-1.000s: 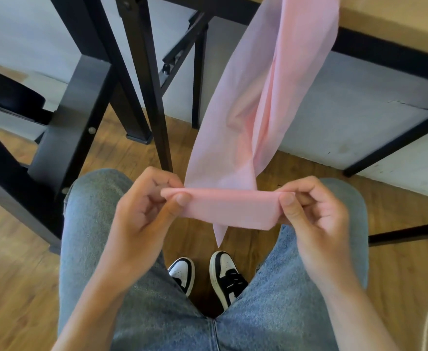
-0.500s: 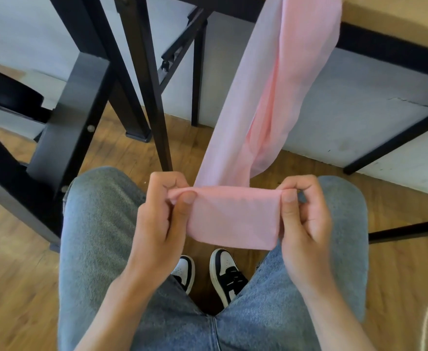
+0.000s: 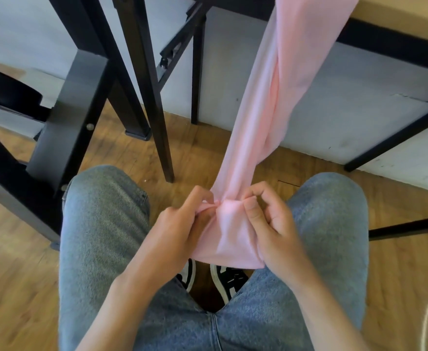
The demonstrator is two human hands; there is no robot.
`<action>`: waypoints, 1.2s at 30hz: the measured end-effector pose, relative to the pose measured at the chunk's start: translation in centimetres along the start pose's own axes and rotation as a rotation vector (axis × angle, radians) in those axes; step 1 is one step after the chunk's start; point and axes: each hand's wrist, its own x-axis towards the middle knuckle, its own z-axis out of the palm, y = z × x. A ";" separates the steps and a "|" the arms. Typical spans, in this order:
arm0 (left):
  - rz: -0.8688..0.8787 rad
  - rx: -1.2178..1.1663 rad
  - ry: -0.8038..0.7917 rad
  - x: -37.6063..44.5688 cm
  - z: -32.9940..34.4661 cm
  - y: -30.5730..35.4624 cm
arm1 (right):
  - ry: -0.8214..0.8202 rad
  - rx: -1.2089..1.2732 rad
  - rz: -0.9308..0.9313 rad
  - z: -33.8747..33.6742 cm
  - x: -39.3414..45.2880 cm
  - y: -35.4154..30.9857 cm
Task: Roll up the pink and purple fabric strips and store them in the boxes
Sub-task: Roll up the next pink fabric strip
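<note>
We see both hands between our knees, fingers curled, pinching the pink strip (image 3: pixel 233 236): left hand (image 3: pixel 182 224) at its bunched left edge, right hand (image 3: pixel 271 224) with thumb pressed on top. The strip rises taut to the counter (image 3: pixel 397 11).

bright daylight, slight blur, wide-angle warp

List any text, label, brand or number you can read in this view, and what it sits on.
None can be read.
Pink fabric strip, held by the left hand and right hand: plain, no print or tag showing.
Jeans: no label in view.
Shoes: black and white pattern only, blurred, no readable brand.
Black furniture legs: no markings.
</note>
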 end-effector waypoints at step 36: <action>-0.456 0.159 -0.243 -0.2 2.5 -4.6 | 0.027 0.080 0.735 2.2 -0.8 8.0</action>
